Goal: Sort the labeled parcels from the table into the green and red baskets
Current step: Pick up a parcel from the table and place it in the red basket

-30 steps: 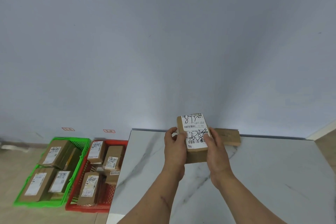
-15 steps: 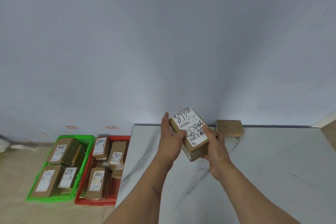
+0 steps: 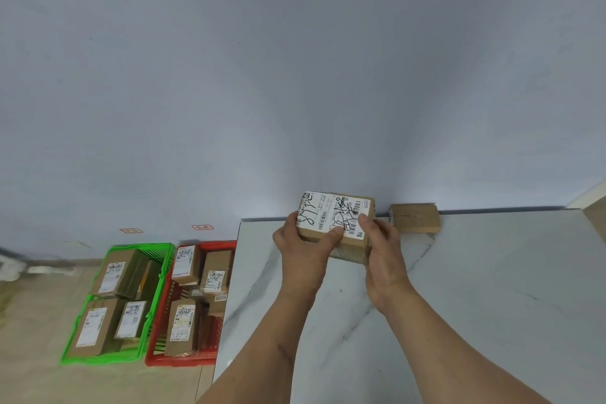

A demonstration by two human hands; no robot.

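Note:
Both hands hold a brown cardboard parcel [image 3: 334, 216] with a white scribbled label above the white marble table [image 3: 475, 289]. My left hand [image 3: 303, 248] grips its left end, thumb on the label. My right hand [image 3: 385, 249] grips its right end, thumb on the label too. A second brown parcel [image 3: 414, 218] lies on the table against the wall, to the right of my hands. On the floor to the left stand the green basket [image 3: 114, 249] and the red basket [image 3: 183, 361], each holding several labeled parcels.
The table's left edge [image 3: 229, 289] runs right beside the red basket. Two small red tags [image 3: 202, 227] are stuck on the wall above the baskets. A grey wall closes off the back of the table. Tan floor lies left of the baskets.
The parcel has been turned in my hands from upright to lying lengthwise, label now running left to right. The view has shifted slightly, baskets appearing further right.

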